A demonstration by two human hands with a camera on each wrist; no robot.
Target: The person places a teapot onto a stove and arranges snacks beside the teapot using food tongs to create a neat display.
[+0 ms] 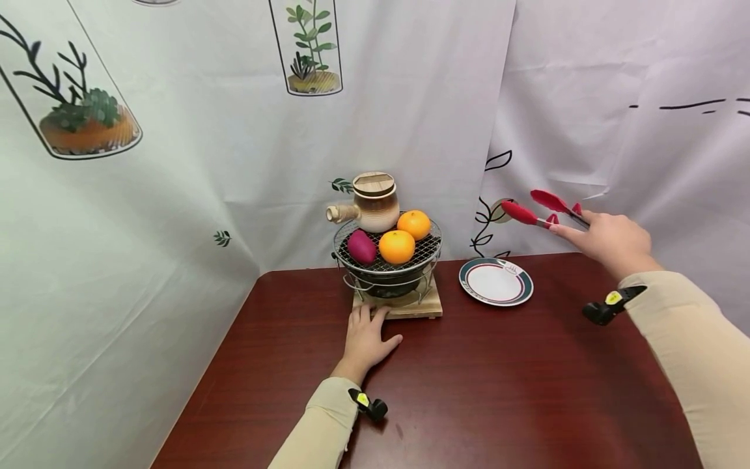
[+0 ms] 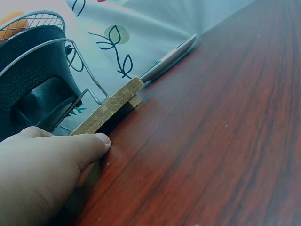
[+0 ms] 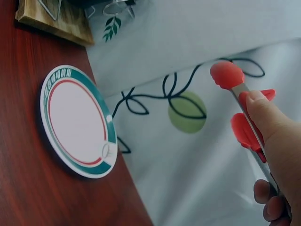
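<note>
My right hand grips a pair of red-tipped tongs in the air, above and to the right of a plate. The tong tips stand apart with nothing between them, as the right wrist view also shows. My left hand rests at the front edge of a wooden board, its fingertips on the board and its thumb out to the side. On that board stands a black grill topped by a wire mesh. The mesh bears a purple sweet potato and two oranges.
A clay pot with a wooden lid and a side handle stands at the back of the mesh. Printed white cloth hangs behind and left of the dark red table. The plate lies near the table's back edge.
</note>
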